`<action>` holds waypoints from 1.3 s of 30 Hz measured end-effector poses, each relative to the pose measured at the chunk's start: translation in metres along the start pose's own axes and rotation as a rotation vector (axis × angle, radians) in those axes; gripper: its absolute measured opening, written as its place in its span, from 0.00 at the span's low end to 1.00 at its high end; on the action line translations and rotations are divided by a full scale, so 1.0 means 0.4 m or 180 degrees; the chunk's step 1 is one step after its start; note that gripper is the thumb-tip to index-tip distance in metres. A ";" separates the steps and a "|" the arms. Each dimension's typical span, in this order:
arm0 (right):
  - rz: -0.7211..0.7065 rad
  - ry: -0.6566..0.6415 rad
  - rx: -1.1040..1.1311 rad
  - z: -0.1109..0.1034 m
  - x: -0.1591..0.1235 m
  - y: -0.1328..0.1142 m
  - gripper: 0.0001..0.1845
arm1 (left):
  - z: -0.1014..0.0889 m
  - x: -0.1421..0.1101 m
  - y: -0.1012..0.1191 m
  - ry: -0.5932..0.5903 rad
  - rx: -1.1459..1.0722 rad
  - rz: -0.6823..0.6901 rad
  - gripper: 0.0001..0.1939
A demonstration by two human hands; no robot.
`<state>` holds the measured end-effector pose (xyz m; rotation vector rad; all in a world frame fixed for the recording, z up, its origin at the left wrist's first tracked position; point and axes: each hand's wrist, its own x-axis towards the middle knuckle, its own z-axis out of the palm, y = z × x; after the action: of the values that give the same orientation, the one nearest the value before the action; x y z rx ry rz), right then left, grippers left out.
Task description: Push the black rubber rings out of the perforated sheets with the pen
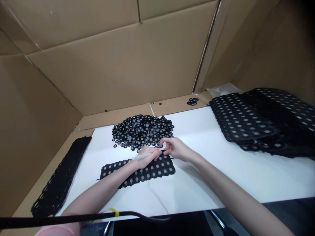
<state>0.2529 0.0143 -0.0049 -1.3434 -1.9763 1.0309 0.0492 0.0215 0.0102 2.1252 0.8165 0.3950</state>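
My left hand (pixel 149 157) is closed around a slim white pen-like tool (pixel 142 156). It rests over the upper edge of a black panel (pixel 137 177) dotted with pale round spots, lying on the white table. Right beside it, almost touching, my right hand (pixel 177 149) curls thumb and forefinger together at the panel's upper right corner. What those fingers pinch is too small to make out. Just behind both hands spreads a heap of small black rings (pixel 142 129).
On the left lies a long black openwork strip (pixel 64 173). Larger dotted black panels (pixel 248 118) are piled on the right, beside clear plastic (pixel 225 89). A few rings (pixel 192 101) sit near the cardboard wall (pixel 118 65). A black cable (pixel 93 217) crosses the front.
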 end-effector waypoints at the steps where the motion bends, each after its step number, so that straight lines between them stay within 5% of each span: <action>1: 0.0002 -0.0017 -0.0041 -0.001 0.000 0.001 0.11 | 0.000 0.000 -0.002 0.0016 -0.0082 -0.0031 0.26; 33: 0.0018 -0.0026 -0.0116 0.004 0.003 0.006 0.10 | 0.005 0.005 -0.011 -0.0137 0.0130 0.0069 0.26; 39: -0.0068 0.0047 -0.0396 0.003 0.002 0.001 0.09 | 0.004 -0.005 -0.013 0.0110 -0.0119 -0.0033 0.27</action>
<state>0.2520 0.0148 -0.0060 -1.3874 -2.0689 0.8984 0.0466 0.0217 0.0052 2.0840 0.8332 0.4395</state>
